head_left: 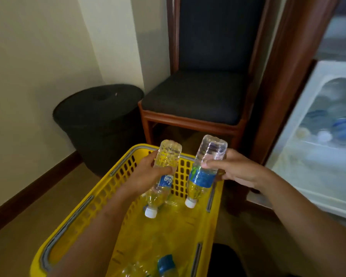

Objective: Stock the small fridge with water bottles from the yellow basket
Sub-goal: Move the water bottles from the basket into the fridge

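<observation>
Left hand (pixel 148 173) grips one water bottle (pixel 169 154) round its middle, fingers curled, white cap pointing down. Right hand (pixel 240 170) is clamped on a second bottle (pixel 210 154), which is also upside down. Both bottles hang over the yellow basket (pixel 78 212) directly beneath the hands. Each has a blue label with white script, partly covered and not legible. A third bottle (pixel 165 263) lies in the basket, nearer the person than either hand. The small fridge (pixel 300 124), right of the right hand, shows blurred bottles inside.
</observation>
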Motion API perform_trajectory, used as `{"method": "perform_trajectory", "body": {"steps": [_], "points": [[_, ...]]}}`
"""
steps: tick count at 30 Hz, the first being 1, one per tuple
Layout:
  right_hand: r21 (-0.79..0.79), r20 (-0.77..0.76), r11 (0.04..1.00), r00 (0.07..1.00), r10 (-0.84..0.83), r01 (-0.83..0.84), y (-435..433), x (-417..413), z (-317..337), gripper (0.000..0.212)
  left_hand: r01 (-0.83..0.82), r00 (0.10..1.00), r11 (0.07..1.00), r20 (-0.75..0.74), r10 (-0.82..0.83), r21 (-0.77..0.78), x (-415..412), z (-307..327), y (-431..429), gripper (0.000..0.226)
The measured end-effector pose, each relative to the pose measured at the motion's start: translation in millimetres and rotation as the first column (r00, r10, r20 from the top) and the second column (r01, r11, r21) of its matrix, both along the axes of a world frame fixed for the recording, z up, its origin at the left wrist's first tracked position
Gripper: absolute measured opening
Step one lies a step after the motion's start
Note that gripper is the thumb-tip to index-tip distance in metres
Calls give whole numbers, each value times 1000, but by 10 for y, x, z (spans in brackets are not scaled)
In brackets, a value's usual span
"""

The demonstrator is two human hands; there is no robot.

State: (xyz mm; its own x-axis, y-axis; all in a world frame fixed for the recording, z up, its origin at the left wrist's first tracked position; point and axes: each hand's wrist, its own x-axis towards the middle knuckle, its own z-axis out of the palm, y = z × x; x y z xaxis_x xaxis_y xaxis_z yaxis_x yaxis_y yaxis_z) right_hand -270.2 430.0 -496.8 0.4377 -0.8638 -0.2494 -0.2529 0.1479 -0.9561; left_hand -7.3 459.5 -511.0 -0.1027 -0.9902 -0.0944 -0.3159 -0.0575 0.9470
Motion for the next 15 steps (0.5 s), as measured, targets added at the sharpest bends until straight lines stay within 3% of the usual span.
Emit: {"method": "perform_trajectory", "body": {"steps": [5,12,15], "points": [[131,224,954,929,-294,270,399,-815,51,44,40,980,999,-194,-39,5,-895,240,71,27],[389,425,760,630,-650,521,962,-1953,114,56,214,925,970,-342,-163,118,-2334,329,110,24],[414,417,666,521,-744,620,1110,-2474,162,55,298,891,941,-400,-215,158,-2950,348,113,23]]}}
